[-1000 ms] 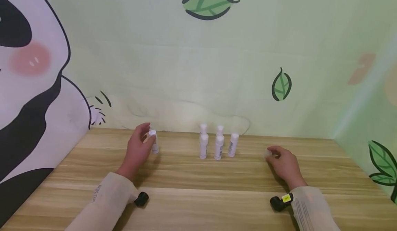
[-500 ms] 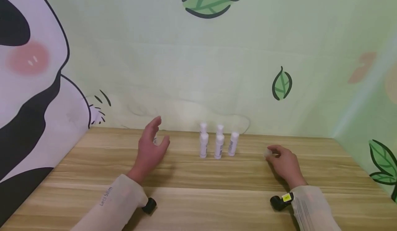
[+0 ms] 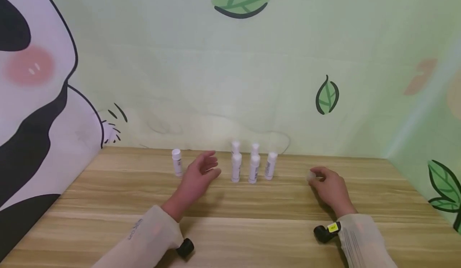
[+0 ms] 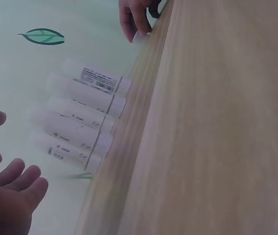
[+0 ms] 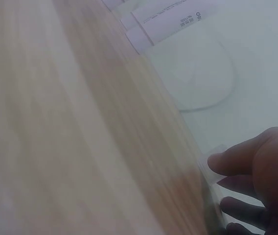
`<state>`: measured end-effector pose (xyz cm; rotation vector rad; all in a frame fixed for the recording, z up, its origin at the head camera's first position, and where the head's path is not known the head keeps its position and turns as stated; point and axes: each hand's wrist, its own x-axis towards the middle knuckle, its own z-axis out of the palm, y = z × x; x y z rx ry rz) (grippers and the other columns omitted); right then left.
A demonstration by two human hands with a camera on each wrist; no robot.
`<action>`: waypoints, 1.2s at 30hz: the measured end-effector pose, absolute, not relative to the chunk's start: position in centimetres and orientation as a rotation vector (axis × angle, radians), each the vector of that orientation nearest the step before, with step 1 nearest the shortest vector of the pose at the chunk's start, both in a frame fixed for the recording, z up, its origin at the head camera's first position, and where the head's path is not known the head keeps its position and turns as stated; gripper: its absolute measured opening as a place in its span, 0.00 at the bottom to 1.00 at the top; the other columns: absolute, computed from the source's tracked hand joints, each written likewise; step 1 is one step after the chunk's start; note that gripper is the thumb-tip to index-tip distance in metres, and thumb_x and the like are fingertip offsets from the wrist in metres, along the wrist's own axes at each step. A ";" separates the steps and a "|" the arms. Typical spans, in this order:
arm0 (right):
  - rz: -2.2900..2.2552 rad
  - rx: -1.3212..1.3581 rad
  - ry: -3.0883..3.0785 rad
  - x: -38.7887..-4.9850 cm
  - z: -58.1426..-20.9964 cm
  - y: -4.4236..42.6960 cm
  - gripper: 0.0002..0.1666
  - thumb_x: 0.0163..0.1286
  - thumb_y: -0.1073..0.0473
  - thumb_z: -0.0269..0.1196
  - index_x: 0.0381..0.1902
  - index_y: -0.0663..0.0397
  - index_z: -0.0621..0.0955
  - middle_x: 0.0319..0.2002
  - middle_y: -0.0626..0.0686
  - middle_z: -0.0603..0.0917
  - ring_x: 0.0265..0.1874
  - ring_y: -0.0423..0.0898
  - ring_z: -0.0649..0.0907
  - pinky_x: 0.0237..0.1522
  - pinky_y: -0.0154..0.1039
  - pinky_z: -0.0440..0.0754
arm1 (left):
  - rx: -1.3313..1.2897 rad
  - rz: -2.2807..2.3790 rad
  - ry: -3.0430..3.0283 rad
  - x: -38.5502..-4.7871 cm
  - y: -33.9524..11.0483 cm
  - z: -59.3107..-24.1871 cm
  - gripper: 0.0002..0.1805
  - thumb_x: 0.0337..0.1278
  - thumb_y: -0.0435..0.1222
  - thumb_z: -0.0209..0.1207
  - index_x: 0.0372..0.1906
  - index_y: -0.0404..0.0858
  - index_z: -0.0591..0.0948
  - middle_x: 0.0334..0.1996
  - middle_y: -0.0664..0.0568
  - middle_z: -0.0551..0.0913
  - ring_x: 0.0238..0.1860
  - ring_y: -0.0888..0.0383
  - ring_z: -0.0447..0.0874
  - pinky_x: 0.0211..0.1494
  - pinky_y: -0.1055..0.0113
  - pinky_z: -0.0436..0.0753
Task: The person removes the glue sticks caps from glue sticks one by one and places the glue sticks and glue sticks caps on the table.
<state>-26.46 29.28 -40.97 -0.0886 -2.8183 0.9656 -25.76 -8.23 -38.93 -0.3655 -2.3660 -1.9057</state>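
Observation:
My left hand point(image 3: 195, 182) is in the air left of a group of white bottles point(image 3: 236, 169), its fingers loosely bent and nothing in them. The left wrist view shows its thumb and fingers apart, short of the labelled bottles point(image 4: 80, 125). One more white bottle point(image 3: 177, 164) stands upright on its own, just left of that hand. At the right, my right hand point(image 3: 330, 188) pinches a small whitish, translucent piece point(image 3: 311, 176) between thumb and index finger, close to the tabletop. In the right wrist view the thumb covers part of this piece point(image 5: 212, 164), so its kind cannot be told.
A wood-grain table point(image 3: 252, 240) lies under everything. Behind its back edge hangs a pale green backdrop point(image 3: 173, 60) with leaves and a panda. The grouped bottles stand upright and close together. Each wrist bears a small black camera point(image 3: 185, 248).
My left hand has come off the lone bottle and moved right, toward the bottle group; that bottle stays standing. The right hand has held still with the small piece.

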 end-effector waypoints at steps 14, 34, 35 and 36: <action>0.967 -0.109 -2.812 -26.7 -41.2 29.8 0.24 0.71 0.55 0.58 0.62 0.58 0.74 0.61 0.64 0.77 0.54 0.59 0.78 0.53 0.55 0.76 | -0.390 -1.974 -2.525 -27.7 -6.1 -40.8 0.28 0.63 0.37 0.61 0.67 0.40 0.69 0.62 0.41 0.75 0.63 0.46 0.75 0.65 0.49 0.74; 0.971 -0.096 -2.794 -26.8 -41.4 29.5 0.24 0.70 0.55 0.59 0.61 0.58 0.75 0.58 0.64 0.79 0.52 0.58 0.79 0.52 0.54 0.76 | -0.440 -1.965 -2.564 -29.5 -4.2 -41.0 0.25 0.64 0.34 0.59 0.66 0.43 0.71 0.62 0.42 0.75 0.63 0.44 0.74 0.60 0.52 0.77; 0.970 -0.101 -2.796 -26.8 -41.4 29.5 0.24 0.70 0.55 0.59 0.61 0.58 0.75 0.58 0.63 0.79 0.52 0.58 0.79 0.52 0.54 0.76 | -0.440 -1.961 -2.563 -29.5 -4.2 -41.0 0.25 0.64 0.34 0.59 0.65 0.43 0.71 0.61 0.42 0.76 0.62 0.44 0.74 0.59 0.53 0.77; 0.969 -0.105 -2.798 -26.8 -41.4 29.6 0.24 0.70 0.55 0.59 0.61 0.58 0.75 0.58 0.63 0.79 0.52 0.58 0.79 0.52 0.54 0.77 | -0.437 -1.959 -2.564 -29.5 -4.1 -41.1 0.24 0.64 0.34 0.59 0.65 0.43 0.72 0.60 0.42 0.77 0.62 0.44 0.74 0.58 0.54 0.78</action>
